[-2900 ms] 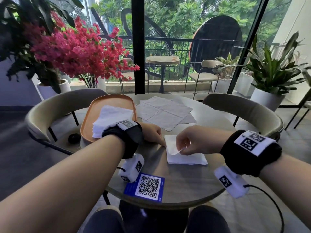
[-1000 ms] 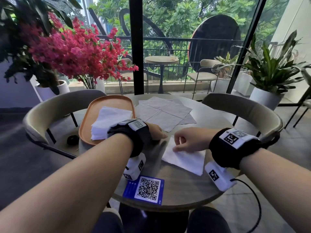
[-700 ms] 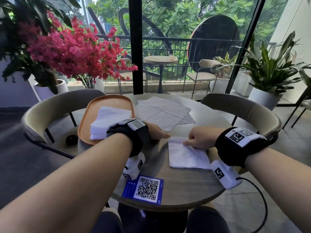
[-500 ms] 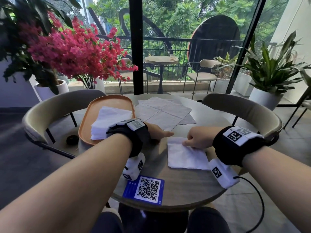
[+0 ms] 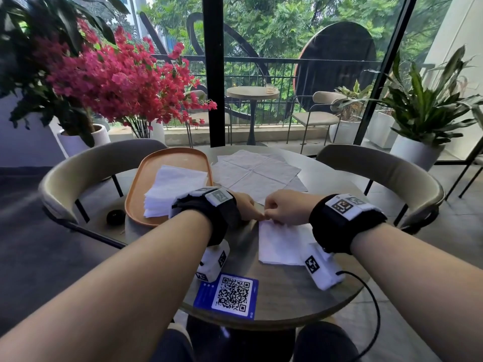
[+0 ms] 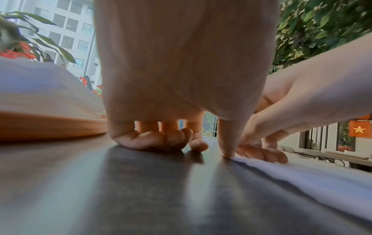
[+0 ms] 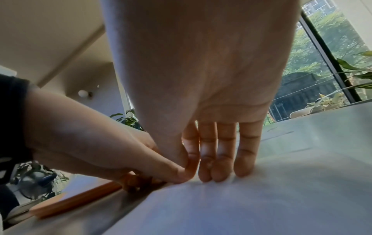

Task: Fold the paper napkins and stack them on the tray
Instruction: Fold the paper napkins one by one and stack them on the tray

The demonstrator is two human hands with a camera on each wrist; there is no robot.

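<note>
Round and grey, the café table [image 5: 274,296] held a folded napkin [image 5: 281,244] near its right edge. Her right hand [image 5: 283,207] pressed flat fingers on its far edge, apparently sharpening the crease; her left hand [image 5: 244,206], fingers curled, pinned the corner by thumb. Finished napkins [image 5: 172,189] waited on the tray [image 5: 136,194].

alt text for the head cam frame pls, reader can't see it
Both hands, the left hand and right hand, meet at the far left corner of a folded white paper napkin on a round grey table. To the left an orange oval tray holds a stack of folded white napkins; unfolded napkins lie beyond.
</note>
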